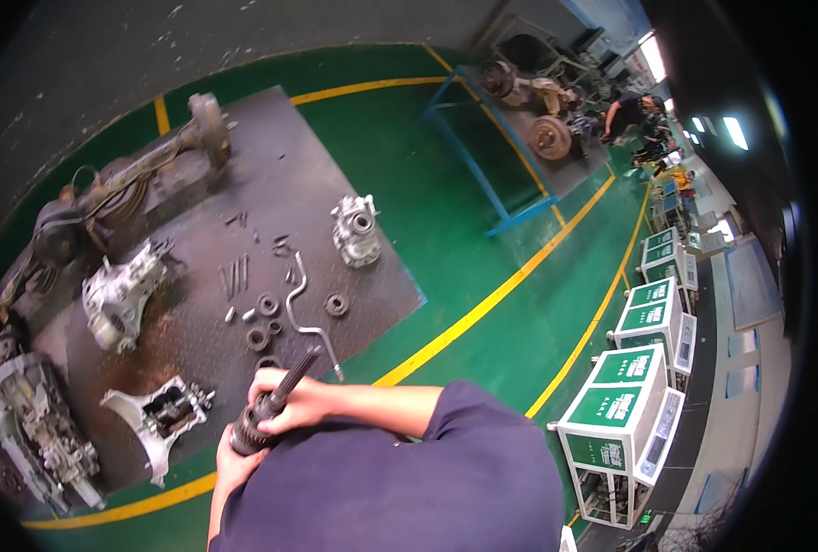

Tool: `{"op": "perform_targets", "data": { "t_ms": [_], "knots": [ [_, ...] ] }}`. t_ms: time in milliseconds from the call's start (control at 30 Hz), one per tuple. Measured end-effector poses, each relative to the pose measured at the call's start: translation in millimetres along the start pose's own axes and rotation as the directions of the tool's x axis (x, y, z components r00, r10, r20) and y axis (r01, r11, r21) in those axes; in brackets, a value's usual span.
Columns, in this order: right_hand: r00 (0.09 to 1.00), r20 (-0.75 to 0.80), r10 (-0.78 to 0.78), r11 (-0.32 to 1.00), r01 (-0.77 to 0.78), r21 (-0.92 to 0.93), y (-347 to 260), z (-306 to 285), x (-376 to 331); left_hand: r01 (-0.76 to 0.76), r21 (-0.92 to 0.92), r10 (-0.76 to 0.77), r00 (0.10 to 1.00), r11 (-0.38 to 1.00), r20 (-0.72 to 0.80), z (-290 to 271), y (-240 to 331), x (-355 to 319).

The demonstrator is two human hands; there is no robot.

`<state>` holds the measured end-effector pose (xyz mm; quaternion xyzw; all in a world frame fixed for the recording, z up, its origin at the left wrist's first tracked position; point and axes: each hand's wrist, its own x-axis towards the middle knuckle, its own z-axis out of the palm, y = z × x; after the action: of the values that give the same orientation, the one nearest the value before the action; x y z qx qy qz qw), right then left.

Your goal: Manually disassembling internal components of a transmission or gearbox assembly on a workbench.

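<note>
My right hand (pixel 300 405) is wrapped round a gear shaft (pixel 296 373) close to my chest. Its splined end tilts up to the right, and its gears sit at the lower end. My left hand (pixel 232 460) grips that geared end, its fingers partly hidden. Just beyond, on the dark metal table, lie several loose gear rings (pixel 259 339), one of them (pixel 336 304) set apart to the right. A bent metal rod (pixel 299 299) rests among them, beside several thin rods (pixel 234 274) and small parts.
Silver housings (pixel 356 232) (pixel 124 299) and an opened casing (pixel 165 419) stand on the table (pixel 326 166). An axle assembly (pixel 133 189) and a gearbox (pixel 41 419) line its left side. Beyond are a blue-framed table (pixel 483 175), white-and-green cabinets (pixel 621 405) and people (pixel 634 110).
</note>
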<state>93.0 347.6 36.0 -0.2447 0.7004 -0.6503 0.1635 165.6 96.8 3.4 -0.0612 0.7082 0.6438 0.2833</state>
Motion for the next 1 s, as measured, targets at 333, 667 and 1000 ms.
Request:
{"op": "perform_targets", "data": {
  "t_ms": [333, 667, 1000],
  "knots": [
    [1.000, 0.005, 0.022, 0.969, -0.020, -0.245, -80.1, 28.5, -22.4, -0.155, 0.400, 0.128, 0.987, 0.904, 0.094, -29.4, -10.4, -26.9],
    [0.981, 0.054, 0.184, 0.927, -0.155, -0.343, -112.0, 83.3, -38.1, -0.204, 0.151, 0.154, 0.945, 0.967, 0.290, -51.4, -1.8, -72.4],
    [0.948, 0.156, 0.276, 0.924, -0.217, -0.316, -117.1, 112.5, -33.1, -0.337, 0.160, 0.285, 0.917, 0.928, 0.279, -70.5, -45.4, -85.2]
  ]
}}
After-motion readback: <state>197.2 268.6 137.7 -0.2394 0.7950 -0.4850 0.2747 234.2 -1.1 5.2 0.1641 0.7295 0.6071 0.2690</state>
